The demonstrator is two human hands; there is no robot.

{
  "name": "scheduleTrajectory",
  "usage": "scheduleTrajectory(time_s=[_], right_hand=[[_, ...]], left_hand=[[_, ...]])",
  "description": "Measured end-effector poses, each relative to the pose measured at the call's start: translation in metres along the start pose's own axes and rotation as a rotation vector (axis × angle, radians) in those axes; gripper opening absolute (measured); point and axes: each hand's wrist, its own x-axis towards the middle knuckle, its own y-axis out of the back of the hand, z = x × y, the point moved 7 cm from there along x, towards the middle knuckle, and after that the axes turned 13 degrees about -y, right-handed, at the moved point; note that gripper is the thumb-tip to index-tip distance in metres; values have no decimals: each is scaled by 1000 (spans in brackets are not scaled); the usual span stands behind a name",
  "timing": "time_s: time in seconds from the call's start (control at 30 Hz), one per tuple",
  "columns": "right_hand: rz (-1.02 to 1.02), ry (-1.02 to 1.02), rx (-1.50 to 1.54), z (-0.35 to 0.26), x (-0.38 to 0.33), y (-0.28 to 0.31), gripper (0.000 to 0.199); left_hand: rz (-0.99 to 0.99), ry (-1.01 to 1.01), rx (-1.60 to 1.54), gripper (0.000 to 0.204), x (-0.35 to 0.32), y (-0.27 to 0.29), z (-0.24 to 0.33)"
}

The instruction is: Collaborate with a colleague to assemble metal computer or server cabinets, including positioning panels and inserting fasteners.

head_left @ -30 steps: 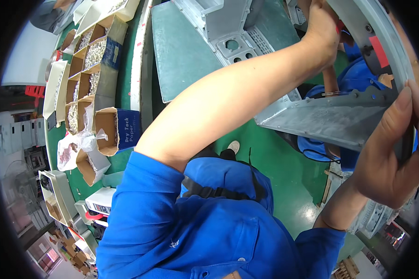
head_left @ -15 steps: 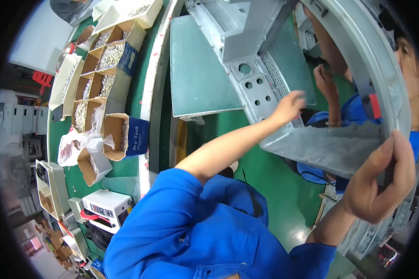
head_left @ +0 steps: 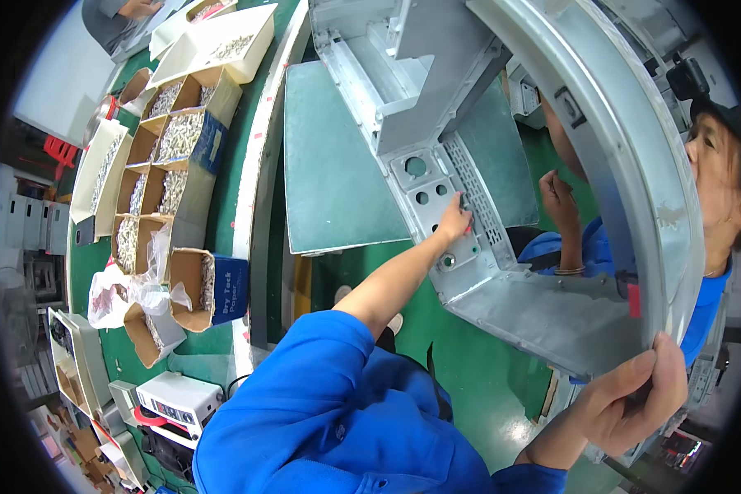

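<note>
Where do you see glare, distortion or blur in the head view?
Head view: bright glare on the floor; bench edge and frame look bowed; corners go black; left hand and right hand are fairly clear.

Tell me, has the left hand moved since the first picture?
Yes. Against the green tabletop, the left hand has come left and nearer the wearer, from beyond the tabletop's right edge to the holed grey panel.
</note>
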Motion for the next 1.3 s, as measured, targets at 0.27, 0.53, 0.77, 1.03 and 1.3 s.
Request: scheduleTrajectory(time_s=[0.27,0.53,0.77,1.03,1.3], right_hand=[[5,16,-35,1,1,0,13],[-13,2,-35,2,2,0,12],[-6,106,51,11,3,1,7],[-62,23,87,13,5,1,12],[-28,22,60,12,5,2,11]], left_hand=[[17,-34,-86,57,4,3,-1],[24,-27,-109,57,1,0,3],[-4,-32,-136,56,7,-2,1],[13,-5,-83,51,9,6,-4],[112,-222,561,16,19,25,46]])
